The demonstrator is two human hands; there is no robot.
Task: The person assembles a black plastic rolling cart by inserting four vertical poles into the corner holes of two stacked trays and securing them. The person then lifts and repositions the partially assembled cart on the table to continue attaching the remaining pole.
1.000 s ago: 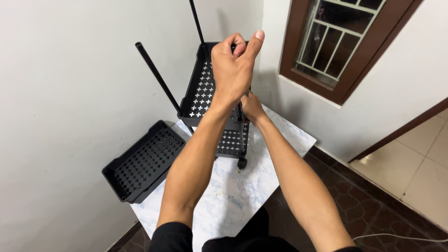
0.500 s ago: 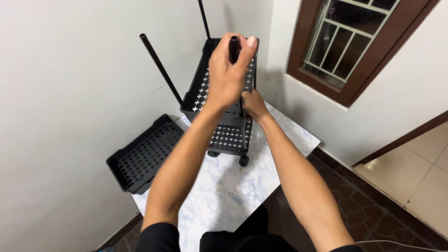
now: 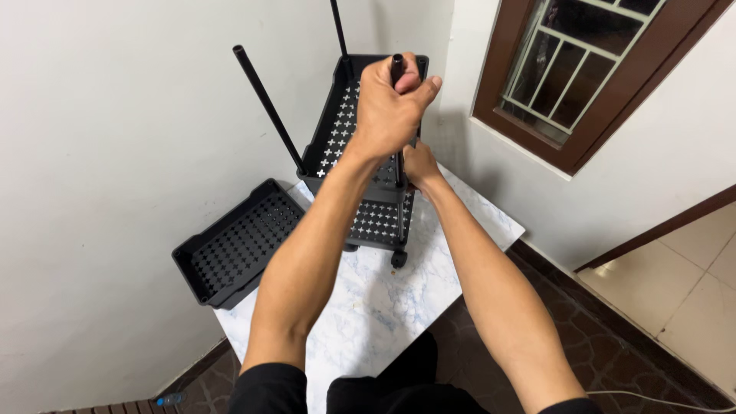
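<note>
Lifted slightly higher since 0.5 s ago, left hand (image 3: 391, 96) is clenched around the top of 1 black pole (image 3: 398, 67) while right hand (image 3: 419, 165) closes on it lower, beside the cart's upper tray (image 3: 337, 130) (far on the marble table (image 3: 399, 307)), apparently seating the pole, which calls for steady downward twisting.

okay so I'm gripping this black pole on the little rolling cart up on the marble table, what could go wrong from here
1. The cart stands on casters on the marble table; pressure from your left hand on the pole could roll it toward the edge.
2. Your right hand sits low by the frame and might get pinched.
3. The loose tray overhangs the table's corner and may drop if bumped.
</note>
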